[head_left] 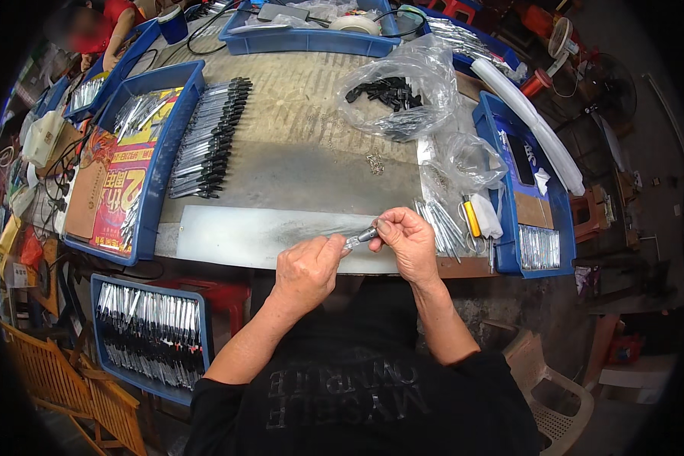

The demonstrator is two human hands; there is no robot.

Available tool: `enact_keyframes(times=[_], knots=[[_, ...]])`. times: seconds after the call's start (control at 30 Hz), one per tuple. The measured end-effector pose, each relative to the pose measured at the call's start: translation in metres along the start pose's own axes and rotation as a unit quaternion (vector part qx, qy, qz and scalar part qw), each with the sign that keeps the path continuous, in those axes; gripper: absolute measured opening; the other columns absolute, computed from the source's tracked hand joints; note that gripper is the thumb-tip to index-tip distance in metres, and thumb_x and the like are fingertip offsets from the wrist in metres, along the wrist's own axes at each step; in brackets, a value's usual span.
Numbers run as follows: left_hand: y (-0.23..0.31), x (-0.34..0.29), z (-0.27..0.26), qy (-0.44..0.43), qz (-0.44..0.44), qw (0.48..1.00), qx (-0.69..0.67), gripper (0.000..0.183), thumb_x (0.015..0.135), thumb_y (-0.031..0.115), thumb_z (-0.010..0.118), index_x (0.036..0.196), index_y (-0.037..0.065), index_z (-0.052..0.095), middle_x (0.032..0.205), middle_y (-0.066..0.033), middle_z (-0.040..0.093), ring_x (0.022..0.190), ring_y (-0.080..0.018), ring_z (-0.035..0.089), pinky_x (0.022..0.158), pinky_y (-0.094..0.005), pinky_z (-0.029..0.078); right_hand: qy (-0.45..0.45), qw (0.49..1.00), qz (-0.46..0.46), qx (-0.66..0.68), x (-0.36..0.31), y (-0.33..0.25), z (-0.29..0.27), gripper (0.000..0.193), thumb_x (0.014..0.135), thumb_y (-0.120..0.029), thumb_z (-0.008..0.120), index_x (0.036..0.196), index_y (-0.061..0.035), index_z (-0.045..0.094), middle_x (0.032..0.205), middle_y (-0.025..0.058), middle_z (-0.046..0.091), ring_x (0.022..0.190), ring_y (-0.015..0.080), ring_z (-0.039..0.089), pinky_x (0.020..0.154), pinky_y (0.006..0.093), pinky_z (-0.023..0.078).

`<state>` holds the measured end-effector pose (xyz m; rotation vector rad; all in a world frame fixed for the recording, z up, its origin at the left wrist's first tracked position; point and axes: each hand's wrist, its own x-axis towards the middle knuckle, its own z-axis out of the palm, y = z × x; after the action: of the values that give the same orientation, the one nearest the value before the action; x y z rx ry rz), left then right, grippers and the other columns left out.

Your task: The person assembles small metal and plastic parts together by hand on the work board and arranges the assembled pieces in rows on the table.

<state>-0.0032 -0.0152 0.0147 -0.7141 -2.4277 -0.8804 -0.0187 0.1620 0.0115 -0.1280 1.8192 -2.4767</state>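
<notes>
Between my two hands is a pen (360,238) with a clear barrel and a dark end. My left hand (308,267) is closed around the clear part, and my right hand (407,242) pinches the dark end. Both hands are above the front edge of a whitish board (239,234) lying on the worktable. To the left, a long row of pens with black ends (211,137) lies side by side. Slim silvery rods (442,228) are spread on the table to the right of my right hand. My fingers partly hide the pen's ends.
A clear plastic bag with black parts (387,93) sits at the back right. Blue trays stand left (162,163), right (562,201) and at the back (311,43). Below left is a pen-filled tray (152,334). Another person's arm (118,38) shows far left.
</notes>
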Motion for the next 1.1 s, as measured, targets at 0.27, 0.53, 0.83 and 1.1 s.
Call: enact_keyframes(times=[0.27,0.53,0.83,1.1], knots=[[0.003,-0.004,-0.002,-0.005,0.007,1.0,0.004,0.015,0.073,0.006,0.064,0.084,0.004,0.054,0.059,-0.0068,0.049,0.049,-0.0226,0.053,0.043,-0.0333,0.041,0.005,0.999,-0.003,-0.042,-0.012,0.001,0.009,0.012,0.085,-0.009,0.058,0.09,0.0018,0.056,0.074,0.0041,0.06,0.063,0.0081,0.058,0.058,0.0201,0.048],[0.004,-0.007,-0.005,-0.006,0.029,0.999,0.012,0.016,0.072,0.006,0.064,0.084,0.003,0.054,0.056,-0.0062,0.045,0.047,-0.0219,0.051,0.042,-0.033,0.04,0.029,0.998,-0.023,-0.056,-0.025,0.001,0.019,0.007,0.084,-0.004,0.058,0.086,0.0028,0.057,0.072,0.0045,0.059,0.062,0.0091,0.057,0.059,0.0209,0.048],[0.003,-0.013,-0.006,-0.005,0.066,0.997,0.038,0.017,0.068,0.005,0.063,0.082,0.002,0.054,0.054,-0.0044,0.042,0.046,-0.0196,0.049,0.041,-0.0314,0.039,0.004,0.986,-0.075,-0.147,-0.032,0.003,0.02,0.005,0.084,-0.001,0.057,0.085,0.0037,0.059,0.072,0.0044,0.061,0.061,0.0073,0.057,0.055,0.0206,0.048],[0.004,-0.02,-0.007,-0.012,0.076,0.996,0.044,0.018,0.069,0.01,0.06,0.085,0.002,0.054,0.056,-0.0029,0.041,0.046,-0.0158,0.048,0.04,-0.0287,0.039,0.001,0.968,-0.131,-0.213,-0.036,0.004,0.024,0.004,0.08,0.0,0.06,0.083,0.0036,0.06,0.07,0.0068,0.062,0.057,0.0087,0.059,0.05,0.0208,0.047]])
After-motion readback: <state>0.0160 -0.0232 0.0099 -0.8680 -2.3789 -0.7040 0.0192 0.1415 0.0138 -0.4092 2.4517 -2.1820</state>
